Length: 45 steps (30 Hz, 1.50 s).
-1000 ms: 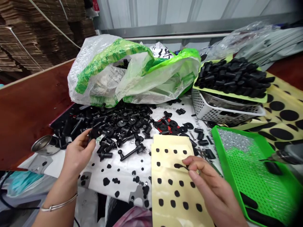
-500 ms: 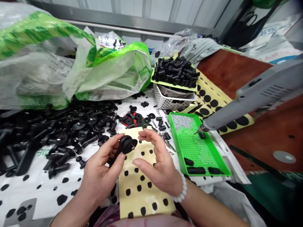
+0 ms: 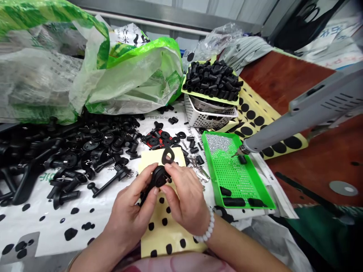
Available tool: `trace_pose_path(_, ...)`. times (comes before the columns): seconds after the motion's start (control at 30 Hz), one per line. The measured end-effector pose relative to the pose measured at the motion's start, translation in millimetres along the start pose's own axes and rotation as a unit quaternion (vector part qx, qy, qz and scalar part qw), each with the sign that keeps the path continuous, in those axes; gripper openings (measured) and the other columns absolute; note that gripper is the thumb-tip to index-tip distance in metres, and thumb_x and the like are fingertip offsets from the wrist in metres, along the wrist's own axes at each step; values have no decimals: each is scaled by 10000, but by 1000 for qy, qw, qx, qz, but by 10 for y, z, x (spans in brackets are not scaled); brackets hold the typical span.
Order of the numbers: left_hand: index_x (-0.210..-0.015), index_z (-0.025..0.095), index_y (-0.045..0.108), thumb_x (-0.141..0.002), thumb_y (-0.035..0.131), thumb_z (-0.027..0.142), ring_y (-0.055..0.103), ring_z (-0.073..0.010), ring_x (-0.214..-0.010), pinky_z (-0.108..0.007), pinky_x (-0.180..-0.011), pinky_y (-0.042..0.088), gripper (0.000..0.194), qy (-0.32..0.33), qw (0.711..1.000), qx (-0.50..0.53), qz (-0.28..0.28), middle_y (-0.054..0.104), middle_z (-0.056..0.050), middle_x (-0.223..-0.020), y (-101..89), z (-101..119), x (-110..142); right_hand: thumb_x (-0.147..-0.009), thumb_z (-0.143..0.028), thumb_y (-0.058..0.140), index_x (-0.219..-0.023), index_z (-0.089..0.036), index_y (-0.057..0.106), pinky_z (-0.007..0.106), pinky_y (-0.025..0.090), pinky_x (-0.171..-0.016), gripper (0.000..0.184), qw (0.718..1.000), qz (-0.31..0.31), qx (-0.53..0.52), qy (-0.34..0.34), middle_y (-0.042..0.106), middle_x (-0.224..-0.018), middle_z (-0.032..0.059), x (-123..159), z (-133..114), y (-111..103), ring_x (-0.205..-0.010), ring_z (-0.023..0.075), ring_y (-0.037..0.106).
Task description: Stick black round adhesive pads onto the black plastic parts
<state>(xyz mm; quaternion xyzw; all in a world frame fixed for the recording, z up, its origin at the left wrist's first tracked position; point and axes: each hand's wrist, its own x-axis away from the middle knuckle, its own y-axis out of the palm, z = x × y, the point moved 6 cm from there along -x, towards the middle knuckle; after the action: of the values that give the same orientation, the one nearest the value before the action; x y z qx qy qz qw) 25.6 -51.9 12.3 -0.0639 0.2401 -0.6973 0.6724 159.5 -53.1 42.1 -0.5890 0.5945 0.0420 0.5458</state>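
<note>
My left hand (image 3: 132,206) is closed around a black plastic part with a round, flanged head (image 3: 159,176); its lower end is hidden by my fingers. A small metal piece shows on the side of the head. My right hand (image 3: 188,198) is bent in against the same head, thumb and forefinger near its edge. From those fingertips a flat black pad with a hole (image 3: 168,155) sticks up. Under both hands lies a pale yellow sheet (image 3: 149,160) dotted with small black spots.
Black plastic parts (image 3: 93,147) are heaped on the left. A green tray (image 3: 211,170) with small metal pieces stands right, under a grey powered screwdriver (image 3: 272,130). Behind, black tubes (image 3: 212,81) fill a tray on a white basket (image 3: 195,113). Plastic bags (image 3: 136,83) crowd the back left.
My right hand has moved in to the black part, closing the gap between them. The pad at its fingertips has turned, so its hole shows. My left hand has shifted slightly right.
</note>
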Motion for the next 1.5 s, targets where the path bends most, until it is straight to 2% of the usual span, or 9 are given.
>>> trace_pose_path(0.13, -1312, 242, 512, -863, 574, 270, 584, -229, -1183, -324, -962, 508, 454, -89, 985, 146, -19, 626, -66, -1290, 38, -102, 30, -897, -163, 482, -1315, -143, 426, 423, 511, -828, 422, 1000, -23, -13, 13, 669, -1153, 166, -22, 3, 17, -1011, 257, 635)
trace_pose_path(0.23, -1278, 240, 540, -859, 595, 296, 638, -232, -1098, -328, -912, 542, 426, -118, 969, 216, -15, 661, -78, -1229, 32, -139, 44, -885, -143, 502, -1294, -152, 452, 416, 509, -833, 412, 999, -35, -35, 8, 675, -1141, 151, -27, -23, 18, -1006, 246, 631)
trace_pose_path(0.37, -1217, 227, 596, -856, 608, 303, 669, -223, -1027, -329, -900, 548, 369, -94, 978, 184, 29, 679, -70, -1196, -51, -151, 62, -856, -124, 545, -1370, -171, 374, 434, 499, -893, 543, 991, -40, -124, 11, 636, -1203, 151, 17, -38, 20, -1081, 245, 603)
trace_pose_path(0.47, -1244, 248, 591, -856, 614, 266, 652, -212, -1067, -322, -963, 508, 390, -55, 990, 128, 30, 668, -43, -1228, -87, -138, 95, -858, -198, 587, -1431, -196, 286, 422, 496, -948, 647, 957, -45, -275, 81, 568, -1306, 150, 66, 46, 49, -1163, 237, 569)
trace_pose_path(0.53, -1260, 284, 579, -860, 611, 226, 633, -188, -1103, -286, -991, 479, 405, -20, 995, 100, 21, 663, -11, -1240, -96, -112, 118, -875, -226, 584, -1416, -217, 321, 399, 502, -949, 602, 930, -44, -340, 130, 585, -1287, 132, 90, 107, 76, -1156, 221, 578)
trace_pose_path(0.77, -1341, 427, 467, -909, 524, 138, 583, -110, -1172, -191, -1020, 423, 522, 48, 996, 72, -33, 601, 89, -1321, -60, -2, 134, -832, -273, 672, -1333, -251, 455, 342, 514, -896, 547, 914, -45, -369, 164, 629, -1183, 91, 106, 188, 76, -1039, 183, 608)
trace_pose_path(1.0, -1287, 440, 512, -890, 571, 175, 618, -116, -1122, -183, -979, 456, 481, -5, 991, 121, -64, 633, 84, -1276, -7, -69, 170, -891, -324, 585, -1284, -223, 507, 365, 505, -942, 414, 877, -100, -427, 197, 611, -1241, 99, 119, 195, 111, -1084, 193, 605)
trace_pose_path(1.27, -1238, 447, 559, -864, 610, 159, 624, -69, -1079, -111, -952, 435, 475, 7, 992, 119, -32, 662, 119, -1213, -9, -46, 155, -929, -210, 503, -1366, -232, 420, 372, 496, -1000, 445, 916, -53, -369, 151, 582, -1306, 106, 147, 77, -15, -1185, 195, 573)
trace_pose_path(1.5, -1207, 401, 564, -865, 598, 148, 603, -82, -1068, -133, -929, 459, 427, -11, 983, 176, -52, 650, 71, -1166, 89, -38, 148, -922, -145, 468, -1353, -218, 440, 380, 522, -969, 439, 950, -52, -282, 127, 628, -1253, 100, 148, 70, -62, -1146, 201, 606)
